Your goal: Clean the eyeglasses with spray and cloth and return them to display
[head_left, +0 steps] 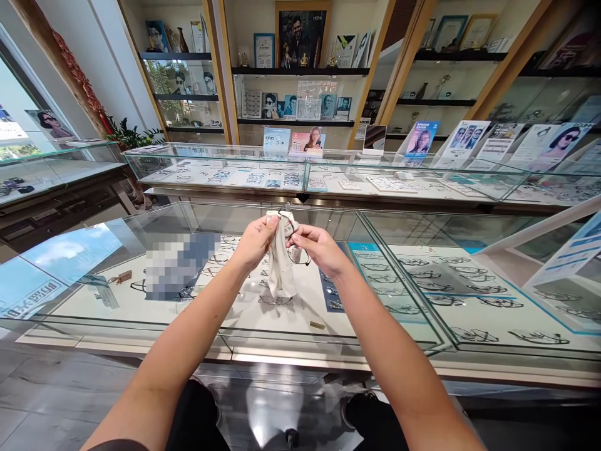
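Both hands meet above a glass display case. My left hand [256,241] is closed on a cream cleaning cloth [280,263], pinching its upper part. The cloth hangs down in folds between the hands. A pair of dark-framed eyeglasses [299,254] is partly wrapped in the cloth; a dark rim shows at the top and part of the frame below the right fingers. My right hand [319,247] is closed round the eyeglasses, thumb and fingers pinching the frame. The cloth and fingers hide much of the lenses.
Under the hands, the glass case [282,338] holds rows of eyeglasses [277,300]. A second counter [211,181] with more frames stands behind it. Advertising cards [417,139] line its top. Shelves [300,71] cover the back wall. A slanted white sign stand [539,232] rises at right.
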`<state>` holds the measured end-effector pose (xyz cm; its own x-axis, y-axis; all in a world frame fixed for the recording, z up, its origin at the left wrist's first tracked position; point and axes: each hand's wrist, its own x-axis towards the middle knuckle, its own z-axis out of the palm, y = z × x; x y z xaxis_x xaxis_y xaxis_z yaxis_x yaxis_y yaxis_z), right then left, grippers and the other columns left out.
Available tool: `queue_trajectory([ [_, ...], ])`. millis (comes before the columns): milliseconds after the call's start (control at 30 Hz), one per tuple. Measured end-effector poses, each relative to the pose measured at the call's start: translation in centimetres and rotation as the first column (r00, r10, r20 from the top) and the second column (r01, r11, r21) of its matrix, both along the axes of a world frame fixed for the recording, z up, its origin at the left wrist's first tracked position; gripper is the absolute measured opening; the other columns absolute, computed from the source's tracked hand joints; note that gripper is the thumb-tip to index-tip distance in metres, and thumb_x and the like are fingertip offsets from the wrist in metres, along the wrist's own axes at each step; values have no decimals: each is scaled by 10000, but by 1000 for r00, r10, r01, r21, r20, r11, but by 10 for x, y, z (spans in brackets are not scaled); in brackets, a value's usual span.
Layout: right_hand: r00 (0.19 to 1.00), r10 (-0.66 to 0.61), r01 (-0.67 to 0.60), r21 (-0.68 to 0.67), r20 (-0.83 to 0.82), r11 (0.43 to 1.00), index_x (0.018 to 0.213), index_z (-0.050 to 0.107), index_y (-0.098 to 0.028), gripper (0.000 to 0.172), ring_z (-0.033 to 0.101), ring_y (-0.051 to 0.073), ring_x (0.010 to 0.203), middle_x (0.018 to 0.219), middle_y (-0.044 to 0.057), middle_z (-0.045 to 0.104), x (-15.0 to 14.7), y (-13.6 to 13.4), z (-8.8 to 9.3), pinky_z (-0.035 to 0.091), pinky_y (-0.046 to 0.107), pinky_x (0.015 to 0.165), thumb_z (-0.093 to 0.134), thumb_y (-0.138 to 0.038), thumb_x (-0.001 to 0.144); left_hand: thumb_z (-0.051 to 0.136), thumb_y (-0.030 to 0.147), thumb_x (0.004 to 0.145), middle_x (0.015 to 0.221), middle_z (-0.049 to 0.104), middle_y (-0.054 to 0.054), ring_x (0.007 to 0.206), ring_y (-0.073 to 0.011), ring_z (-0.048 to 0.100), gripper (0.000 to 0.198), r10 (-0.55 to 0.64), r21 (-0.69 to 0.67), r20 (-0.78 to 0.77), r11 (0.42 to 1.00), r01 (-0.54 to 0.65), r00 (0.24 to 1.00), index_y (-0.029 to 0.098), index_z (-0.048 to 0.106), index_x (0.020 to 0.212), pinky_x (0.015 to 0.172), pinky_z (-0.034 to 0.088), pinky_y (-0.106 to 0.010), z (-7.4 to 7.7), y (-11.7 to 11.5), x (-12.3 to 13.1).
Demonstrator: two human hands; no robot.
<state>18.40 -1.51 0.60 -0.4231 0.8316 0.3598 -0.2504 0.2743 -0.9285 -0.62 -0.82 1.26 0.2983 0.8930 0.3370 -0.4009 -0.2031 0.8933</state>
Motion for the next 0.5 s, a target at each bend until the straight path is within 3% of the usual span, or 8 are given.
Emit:
queue_trajectory([
  [200,982,-93,86,-53,-164,995,781,711,-204,487,616,156,779,869,44,718,7,0,8,500,265,707,986,-605,758,913,724,755,852,788,-70,801,-191,748,671,40,-30,40,999,-39,998,123,768,1013,775,602,-290,-3,5,0],
  [367,925,-203,205,-27,-322,978,756,732,-208,454,603,151,876,997,44,658,8,-2,14,527,241,734,1018,-557,712,858,772,789,803,758,-56,704,-149,678,686,-39,-65,-130,997,30,991,121,751,977,675,539,-250,-6,1,0],
  [500,931,-231,230,-39,-284,972,742,737,-196,468,526,124,817,1073,48,615,5,-1,12,453,216,632,1007,-576,709,829,803,795,747,706,-41,645,-120,605,701,-126,-64,-232,991,114,965,120,697,888,626,468,-231,-7,-5,2],
])
